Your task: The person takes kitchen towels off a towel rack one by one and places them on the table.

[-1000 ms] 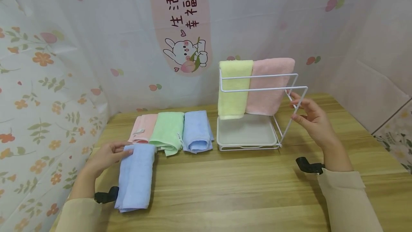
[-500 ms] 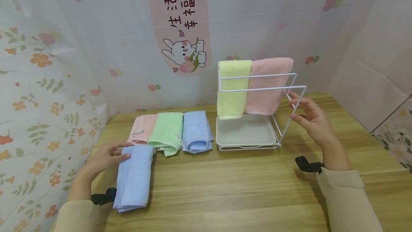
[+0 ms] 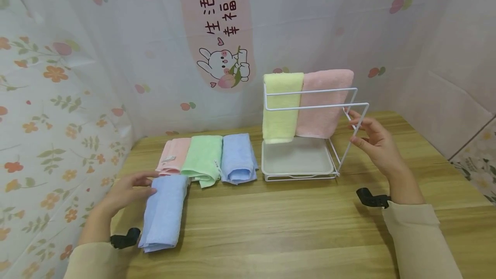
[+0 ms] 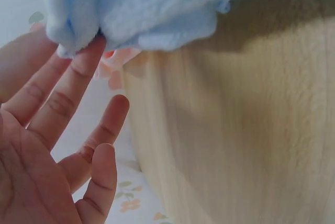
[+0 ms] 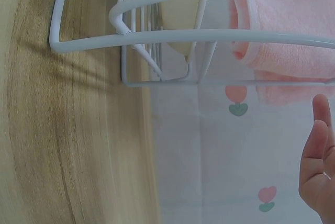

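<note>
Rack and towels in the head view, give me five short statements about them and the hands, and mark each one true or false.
1. The yellow towel hangs on the rack, left of a pink towel. True.
2. The green towel hangs on the rack. False: it lies on the table.
3. The left hand touches a blue towel. True.
4. The right hand is at the rack's left side. False: it is at the rack's right side.
5. The green towel lies between the other pink towel and the other blue towel. True.
</note>
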Demonstrator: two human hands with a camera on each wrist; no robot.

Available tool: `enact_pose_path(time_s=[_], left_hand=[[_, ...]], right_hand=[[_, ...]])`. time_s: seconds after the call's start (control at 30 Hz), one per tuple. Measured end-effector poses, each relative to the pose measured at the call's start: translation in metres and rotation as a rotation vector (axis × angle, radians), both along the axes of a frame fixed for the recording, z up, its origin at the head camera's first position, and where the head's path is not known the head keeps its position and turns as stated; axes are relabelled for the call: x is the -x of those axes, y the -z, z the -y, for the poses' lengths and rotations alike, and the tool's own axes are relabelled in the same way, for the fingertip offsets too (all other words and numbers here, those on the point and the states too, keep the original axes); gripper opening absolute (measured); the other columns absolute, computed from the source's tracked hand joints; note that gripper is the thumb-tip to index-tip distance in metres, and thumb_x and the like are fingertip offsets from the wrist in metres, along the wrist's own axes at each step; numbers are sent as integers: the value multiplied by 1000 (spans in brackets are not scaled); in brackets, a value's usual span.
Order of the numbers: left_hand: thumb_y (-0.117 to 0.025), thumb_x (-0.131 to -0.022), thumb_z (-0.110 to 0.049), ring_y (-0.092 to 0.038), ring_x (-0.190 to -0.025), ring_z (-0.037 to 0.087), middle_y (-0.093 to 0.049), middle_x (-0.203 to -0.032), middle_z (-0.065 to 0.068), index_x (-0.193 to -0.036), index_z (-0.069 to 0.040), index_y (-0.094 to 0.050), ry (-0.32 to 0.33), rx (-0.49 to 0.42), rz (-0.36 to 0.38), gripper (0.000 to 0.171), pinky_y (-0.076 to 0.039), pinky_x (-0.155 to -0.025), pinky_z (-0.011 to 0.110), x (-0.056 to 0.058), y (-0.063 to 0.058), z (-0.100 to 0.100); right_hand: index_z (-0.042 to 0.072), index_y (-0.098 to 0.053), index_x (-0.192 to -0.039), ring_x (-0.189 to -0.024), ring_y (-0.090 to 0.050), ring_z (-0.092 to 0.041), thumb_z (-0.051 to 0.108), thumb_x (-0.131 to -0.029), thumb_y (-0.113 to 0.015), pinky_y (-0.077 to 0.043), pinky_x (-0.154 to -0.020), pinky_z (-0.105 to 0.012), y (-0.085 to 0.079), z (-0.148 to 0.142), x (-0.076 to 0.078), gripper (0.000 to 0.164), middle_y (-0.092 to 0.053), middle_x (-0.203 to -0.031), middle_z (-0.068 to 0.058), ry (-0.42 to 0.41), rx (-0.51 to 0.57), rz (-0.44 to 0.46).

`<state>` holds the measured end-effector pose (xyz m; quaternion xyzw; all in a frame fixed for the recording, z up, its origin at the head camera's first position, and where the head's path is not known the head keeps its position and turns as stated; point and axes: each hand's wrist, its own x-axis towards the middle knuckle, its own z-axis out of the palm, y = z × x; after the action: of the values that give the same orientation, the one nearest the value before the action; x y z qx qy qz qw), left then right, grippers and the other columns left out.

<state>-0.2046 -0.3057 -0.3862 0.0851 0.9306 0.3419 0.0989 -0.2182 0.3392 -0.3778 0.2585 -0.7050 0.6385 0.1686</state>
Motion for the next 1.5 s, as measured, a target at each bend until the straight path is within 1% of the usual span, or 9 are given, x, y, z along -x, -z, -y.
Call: enact_pose_path(time_s=[0.2,0.43,0.7,0.9,1.13,1.23,1.4,1.43,1.5], left_hand=[[-70,-93,-26,-56,-120,42,-62,-128,26,-134,-7,-58,3,36,12,47,-53,-88,44,1,3,-3],[-61,-99,-23,-53,-120,51,-59,-131,29,-137,1,-53,6,8,-42,46,-53,-87,56,0,-9,-6],[-53,-103,-30,-52,-123,46,-58,-135,26,-138,0,-53,-3,25,-97,46,-50,-89,56,4,-27,-17],[-54,-103,-28,-53,-121,45,-59,-135,25,-135,-1,-57,46,19,-192,42,-48,-91,60,13,-42,-35],[-59,-100,-32,-54,-124,41,-61,-136,17,-133,-11,-60,77,60,-259,39,-46,-95,61,22,-57,-63],[-59,-100,-29,-51,-129,39,-58,-140,15,-135,-10,-58,116,-3,-231,40,-46,-100,59,27,-62,-77],[-59,-100,-27,-50,-131,39,-53,-143,13,-138,-12,-56,145,-154,-129,40,-59,-83,46,30,-72,-104],[-60,-100,-26,-51,-131,39,-54,-142,13,-137,-12,-57,153,-170,-130,39,-59,-82,46,31,-74,-110],[-60,-100,-25,-52,-130,36,-59,-139,12,-135,-13,-59,181,-160,-183,37,-56,-90,48,34,-75,-120]], right_hand=[[-1,-56,-121,-121,-52,-7,-16,-92,-55,-47,-87,-15,1,0,0,32,-48,-153,5,18,-21,7],[-1,-56,-121,-119,-53,-8,-17,-92,-55,-48,-86,-15,0,-1,0,33,-48,-153,3,12,-17,1],[0,-57,-122,-118,-53,-6,-15,-92,-55,-48,-86,-14,1,-2,-1,33,-47,-153,7,34,-46,6],[0,-57,-123,-117,-53,-7,-14,-93,-56,-48,-86,-14,2,-2,-2,33,-47,-153,9,48,-61,3],[-1,-55,-125,-116,-52,-7,-15,-93,-55,-47,-86,-15,2,-1,0,35,-47,-153,10,33,-45,1],[-2,-56,-124,-118,-52,-7,-16,-92,-55,-46,-88,-15,2,-2,0,35,-47,-153,8,23,-38,-7],[-2,-56,-124,-121,-52,-7,-16,-92,-55,-46,-90,-15,0,-2,0,34,-46,-154,4,10,-34,-12],[-2,-56,-123,-121,-52,-7,-16,-92,-55,-46,-89,-15,0,-2,0,34,-46,-154,4,9,-31,-10],[-2,-56,-123,-120,-53,-7,-16,-92,-55,-47,-89,-15,0,-2,0,34,-47,-154,5,5,-28,-7]])
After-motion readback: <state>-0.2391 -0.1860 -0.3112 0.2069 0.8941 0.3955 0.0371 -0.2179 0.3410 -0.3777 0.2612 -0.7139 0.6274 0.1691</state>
